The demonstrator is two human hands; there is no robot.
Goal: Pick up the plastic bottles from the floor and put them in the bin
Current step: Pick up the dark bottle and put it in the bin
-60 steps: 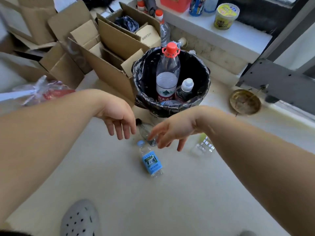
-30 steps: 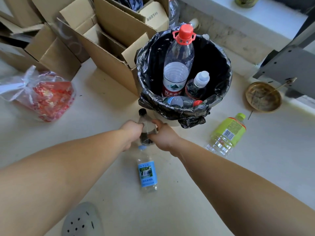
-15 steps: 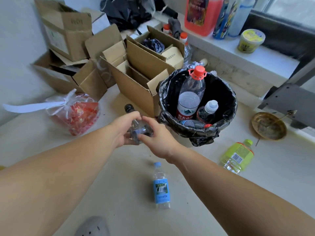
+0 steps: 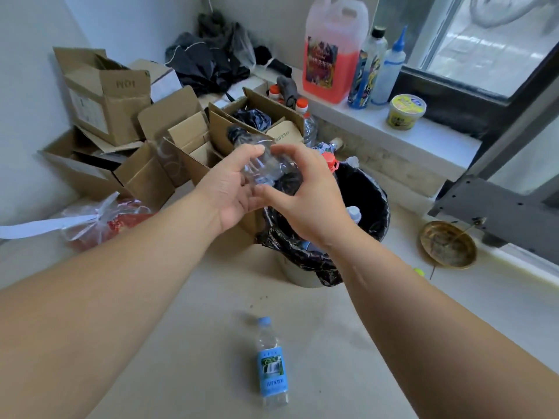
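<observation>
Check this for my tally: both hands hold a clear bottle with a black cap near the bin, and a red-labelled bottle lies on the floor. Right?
Not quite. The bottle on the floor has a blue label, as the head view shows. Both hands, left hand and right hand, do hold the clear black-capped bottle near the bin.

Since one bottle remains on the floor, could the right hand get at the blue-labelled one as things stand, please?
Probably not yet: the right hand and left hand both grip the clear bottle. The blue-labelled bottle lies unobstructed.

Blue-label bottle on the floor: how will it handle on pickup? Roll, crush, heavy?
The blue-label bottle lies on its side on smooth floor, so a nudge would probably roll it. It looks clear and empty, likely light. Thin plastic walls may dent under a firm squeeze, like the clear bottle held between left hand and right hand.
</observation>
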